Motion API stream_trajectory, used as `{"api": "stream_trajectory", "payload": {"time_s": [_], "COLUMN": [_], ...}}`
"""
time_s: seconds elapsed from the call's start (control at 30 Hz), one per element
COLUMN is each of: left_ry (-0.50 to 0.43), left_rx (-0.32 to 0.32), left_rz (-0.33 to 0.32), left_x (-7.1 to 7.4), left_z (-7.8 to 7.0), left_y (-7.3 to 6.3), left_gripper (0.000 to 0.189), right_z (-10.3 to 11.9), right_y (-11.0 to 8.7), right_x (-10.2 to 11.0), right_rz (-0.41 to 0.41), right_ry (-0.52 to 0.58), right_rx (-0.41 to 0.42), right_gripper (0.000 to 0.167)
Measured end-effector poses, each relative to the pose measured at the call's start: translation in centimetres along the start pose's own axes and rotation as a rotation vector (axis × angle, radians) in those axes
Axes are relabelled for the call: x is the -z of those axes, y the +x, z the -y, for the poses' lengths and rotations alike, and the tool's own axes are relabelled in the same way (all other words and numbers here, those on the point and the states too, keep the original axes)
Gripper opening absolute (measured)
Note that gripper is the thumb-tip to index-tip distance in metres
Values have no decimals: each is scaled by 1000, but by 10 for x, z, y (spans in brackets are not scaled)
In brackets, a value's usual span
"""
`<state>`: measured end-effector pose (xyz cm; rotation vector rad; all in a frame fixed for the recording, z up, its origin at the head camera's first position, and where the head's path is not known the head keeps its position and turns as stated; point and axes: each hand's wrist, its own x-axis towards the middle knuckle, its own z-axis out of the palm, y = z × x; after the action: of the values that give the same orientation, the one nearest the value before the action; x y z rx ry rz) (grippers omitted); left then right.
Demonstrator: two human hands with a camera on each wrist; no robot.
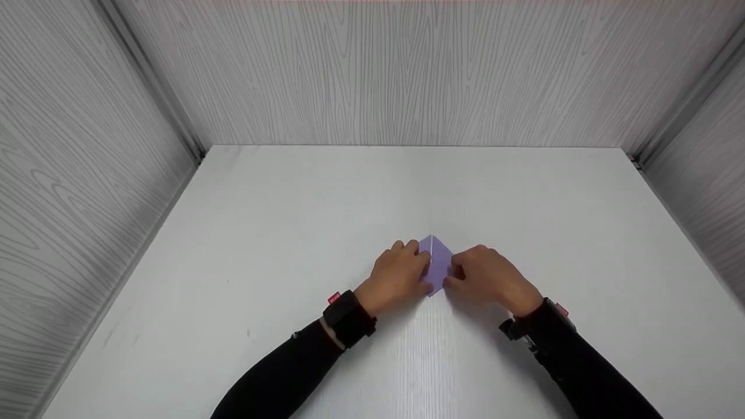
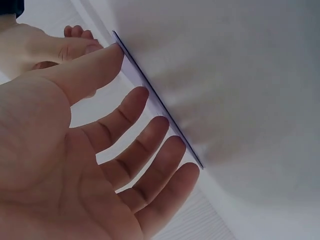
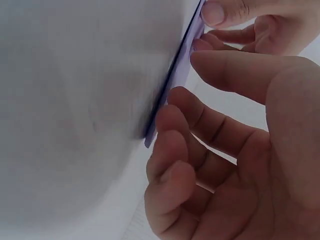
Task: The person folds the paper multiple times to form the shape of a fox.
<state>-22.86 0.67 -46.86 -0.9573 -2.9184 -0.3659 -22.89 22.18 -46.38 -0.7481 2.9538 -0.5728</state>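
A small sheet of folded purple paper point(image 1: 440, 269) lies on the white table as a diamond shape, a pale line running down its middle. My left hand point(image 1: 401, 270) covers its left part. In the left wrist view the fingers point(image 2: 150, 125) and thumb rest along the paper, spread and only slightly bent. At the right edge, my right hand point(image 1: 486, 273) holds the paper with thumb and curled forefinger, its other fingers point(image 3: 172, 155) bent in. Seen in the right wrist view, the purple paper point(image 3: 181, 70) is a thin edge-on strip close to the tabletop.
White tabletop point(image 1: 326, 203) surrounds the hands. Grey wood-grain panels stand behind point(image 1: 372, 70), at the left point(image 1: 64, 174) and at the right. Both wrists wear black straps point(image 1: 349, 319) over black sleeves.
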Motion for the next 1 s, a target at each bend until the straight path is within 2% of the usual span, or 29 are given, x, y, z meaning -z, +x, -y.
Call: {"api": "stream_trajectory", "payload": {"time_s": [0.17,0.43,0.7,1.0], "left_ry": [-74,-55,-66,-42], "left_rx": [24,9,22,38], "left_rz": [49,49,58,67], "left_x": [1,1,2,1], "left_z": [1,3,4,2], "left_y": [2,1,1,3], "left_gripper": [29,28,28,30], "right_z": [6,11,11,14], "right_y": [-2,-4,-3,-3], "right_x": [-8,-16,-19,-16], "right_rz": [-6,-49,-47,5], "right_ry": [-8,-22,-27,-9], "right_rx": [2,21,29,-38], "right_gripper": [18,21,25,22]}}
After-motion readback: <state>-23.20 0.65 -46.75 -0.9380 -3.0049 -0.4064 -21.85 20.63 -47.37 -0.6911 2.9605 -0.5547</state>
